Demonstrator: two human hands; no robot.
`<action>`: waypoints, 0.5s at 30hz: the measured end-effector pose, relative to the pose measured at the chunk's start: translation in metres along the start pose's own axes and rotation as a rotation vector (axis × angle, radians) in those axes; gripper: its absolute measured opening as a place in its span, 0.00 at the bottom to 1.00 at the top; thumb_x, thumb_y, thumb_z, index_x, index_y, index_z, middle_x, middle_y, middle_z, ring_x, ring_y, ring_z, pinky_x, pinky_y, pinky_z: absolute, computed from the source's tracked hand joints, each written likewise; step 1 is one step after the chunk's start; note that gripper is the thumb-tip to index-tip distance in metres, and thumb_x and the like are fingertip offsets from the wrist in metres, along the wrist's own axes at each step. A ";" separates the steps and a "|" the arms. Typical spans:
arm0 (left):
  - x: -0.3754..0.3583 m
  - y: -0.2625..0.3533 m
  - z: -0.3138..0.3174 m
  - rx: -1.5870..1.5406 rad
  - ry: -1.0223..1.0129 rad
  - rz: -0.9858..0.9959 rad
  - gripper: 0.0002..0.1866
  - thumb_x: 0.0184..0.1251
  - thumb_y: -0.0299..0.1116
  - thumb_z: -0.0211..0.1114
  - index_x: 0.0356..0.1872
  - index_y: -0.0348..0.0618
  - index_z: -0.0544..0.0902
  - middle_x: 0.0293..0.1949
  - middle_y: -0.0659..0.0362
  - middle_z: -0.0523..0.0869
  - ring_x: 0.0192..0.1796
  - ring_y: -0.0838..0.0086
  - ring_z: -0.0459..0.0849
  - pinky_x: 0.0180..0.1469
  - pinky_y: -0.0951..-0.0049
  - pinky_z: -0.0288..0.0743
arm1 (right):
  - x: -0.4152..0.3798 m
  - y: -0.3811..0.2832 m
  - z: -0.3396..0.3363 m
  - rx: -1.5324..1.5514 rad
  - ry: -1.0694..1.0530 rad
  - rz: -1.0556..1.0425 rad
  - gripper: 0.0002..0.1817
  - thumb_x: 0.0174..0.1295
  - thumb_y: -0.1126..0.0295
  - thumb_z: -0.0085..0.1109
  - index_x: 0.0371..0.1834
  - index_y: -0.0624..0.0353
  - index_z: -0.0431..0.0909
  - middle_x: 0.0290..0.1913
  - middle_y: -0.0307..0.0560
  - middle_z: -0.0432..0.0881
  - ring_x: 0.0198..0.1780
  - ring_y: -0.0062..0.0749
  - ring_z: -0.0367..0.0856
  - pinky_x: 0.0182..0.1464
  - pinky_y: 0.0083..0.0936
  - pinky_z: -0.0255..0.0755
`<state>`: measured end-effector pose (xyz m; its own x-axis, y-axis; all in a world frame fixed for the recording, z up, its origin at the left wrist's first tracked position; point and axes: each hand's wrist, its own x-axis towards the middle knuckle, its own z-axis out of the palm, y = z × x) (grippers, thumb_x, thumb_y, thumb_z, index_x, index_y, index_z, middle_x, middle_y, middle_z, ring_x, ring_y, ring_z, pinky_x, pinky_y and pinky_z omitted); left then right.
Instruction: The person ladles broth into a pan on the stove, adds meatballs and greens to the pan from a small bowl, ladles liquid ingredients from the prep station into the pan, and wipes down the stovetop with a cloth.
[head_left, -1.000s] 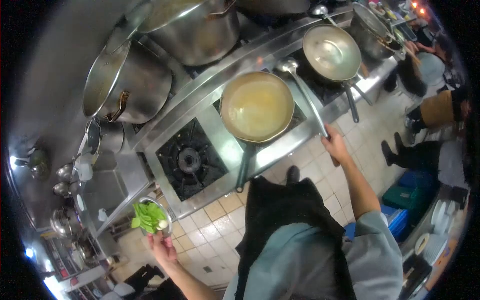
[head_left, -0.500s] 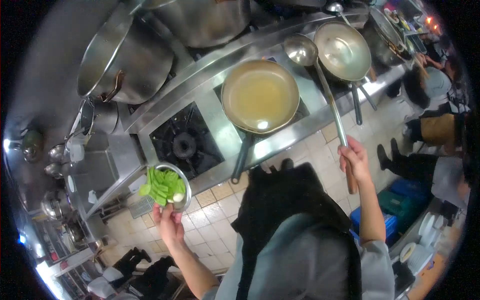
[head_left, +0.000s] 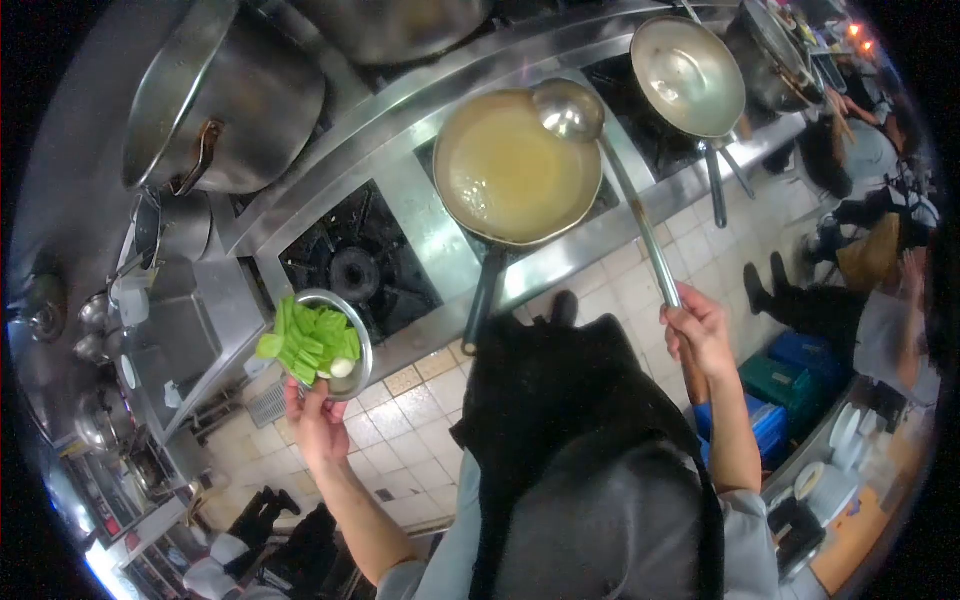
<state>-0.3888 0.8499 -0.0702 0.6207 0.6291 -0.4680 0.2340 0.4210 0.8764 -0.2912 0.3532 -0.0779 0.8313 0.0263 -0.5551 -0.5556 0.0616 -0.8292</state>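
My left hand (head_left: 319,425) grips the near rim of a small metal bowl (head_left: 364,352) at the lower left. Cut green leaves (head_left: 305,338) and white pieces resembling garlic cloves (head_left: 341,368) lie in it. My right hand (head_left: 701,330) is wrapped round the handle of a long ladle (head_left: 568,110). The ladle's head overlaps the far right rim of a frying pan (head_left: 449,200) on the stove. Cloudy yellowish liquid (head_left: 520,170) with a few bubbles at the left covers much of the pan's base. The pan's dark handle (head_left: 485,300) points towards me.
A bare burner (head_left: 354,272) lies left of the pan. Another pan (head_left: 688,75) stands on the right, and a large pot (head_left: 235,110) at the upper left. Blue and green crates (head_left: 775,385) sit low on the right; other people (head_left: 880,320) are beyond.
The ladle's head has swung left, from between the two pans to over the frying pan's rim. Liquid spreads wider and cloudier in the pan. The view has shifted slightly.
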 end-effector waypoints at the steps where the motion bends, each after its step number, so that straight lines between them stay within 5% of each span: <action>1: -0.001 0.000 0.000 0.001 0.002 -0.002 0.23 0.65 0.20 0.64 0.61 0.42 0.71 0.48 0.53 0.83 0.41 0.71 0.87 0.41 0.73 0.88 | 0.001 0.000 0.001 -0.010 -0.003 0.006 0.21 0.65 0.76 0.56 0.62 0.68 0.73 0.32 0.42 0.79 0.20 0.22 0.74 0.18 0.19 0.68; 15: -0.009 0.001 -0.005 -0.042 0.040 0.010 0.21 0.64 0.20 0.64 0.57 0.43 0.73 0.46 0.53 0.85 0.38 0.73 0.87 0.39 0.74 0.88 | 0.003 0.006 0.001 -0.037 -0.039 0.020 0.22 0.65 0.76 0.56 0.63 0.67 0.72 0.33 0.43 0.79 0.20 0.22 0.74 0.19 0.19 0.68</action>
<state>-0.3975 0.8477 -0.0658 0.5920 0.6586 -0.4645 0.1958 0.4415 0.8756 -0.2917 0.3543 -0.0842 0.8193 0.0660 -0.5695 -0.5718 0.0235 -0.8200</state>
